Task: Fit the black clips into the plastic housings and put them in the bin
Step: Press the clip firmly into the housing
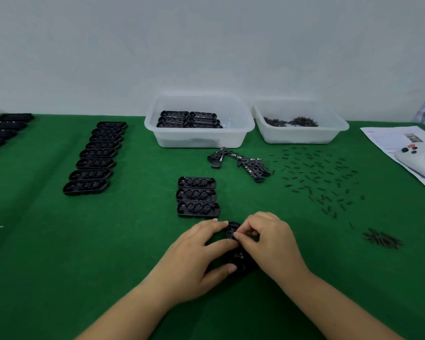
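A black plastic housing (233,231) lies on the green cloth near the front, mostly hidden by both hands. My left hand (201,251) grips its left side with fingers and thumb. My right hand (268,239) pinches something small at the housing's top; the piece itself is too small to make out. Three more housings (197,197) sit in a stack-like row just behind. Small black clips (317,177) are scattered at the right. A clear bin (199,141) at the back holds several finished housings.
A second clear bin (302,136) holds dark small parts. Flat black inserts (241,163) lie in front of the bins. A long row of housings (96,155) runs at the left, more at the far left edge (3,131). A paper with a white controller (417,158) lies far right. A dark pile of pins (382,239) lies front right.
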